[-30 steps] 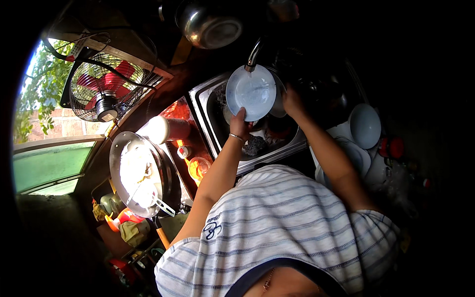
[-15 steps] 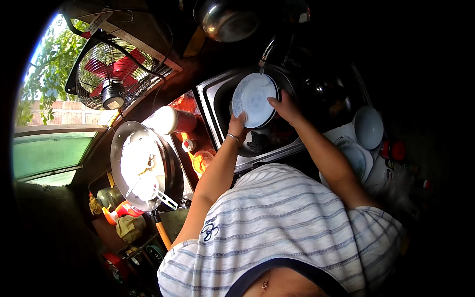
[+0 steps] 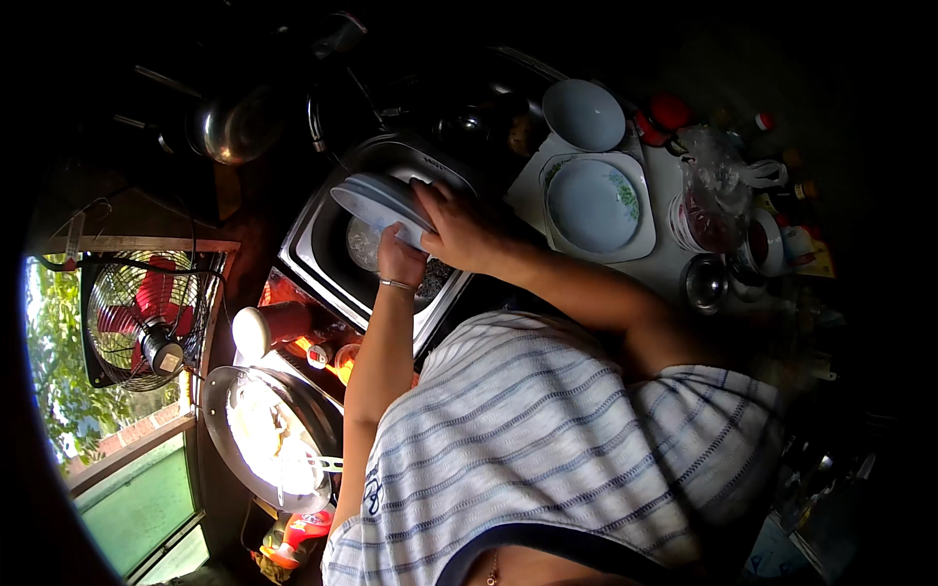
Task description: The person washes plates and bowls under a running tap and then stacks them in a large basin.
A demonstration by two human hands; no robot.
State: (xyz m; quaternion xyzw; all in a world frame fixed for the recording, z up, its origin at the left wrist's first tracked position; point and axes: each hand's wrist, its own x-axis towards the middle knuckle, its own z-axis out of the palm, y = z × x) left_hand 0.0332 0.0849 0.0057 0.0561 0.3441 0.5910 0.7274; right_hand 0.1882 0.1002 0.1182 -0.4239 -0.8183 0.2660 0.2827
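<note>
White plates, seemingly two stacked together, are held tilted over the sink. My left hand grips their lower near edge, thumb on the face. My right hand is closed on the right edge, its fingers partly in shadow. Below the plates, inside the basin, a pale round thing shows in part; its kind is unclear. A dark, rough clump, like a scouring pad, lies by the basin's near side, partly behind my left wrist.
Right of the sink, a counter holds a white bowl, a stack of dishes with a leaf-patterned plate, a clear plastic bag and a metal bowl. A wok and a fan are at left. The faucet stands beyond.
My view has swung to the right, bringing more of the counter dishes in. The plates have tipped from face-up to edge-on, and my right hand has shifted its hold along their edge.
</note>
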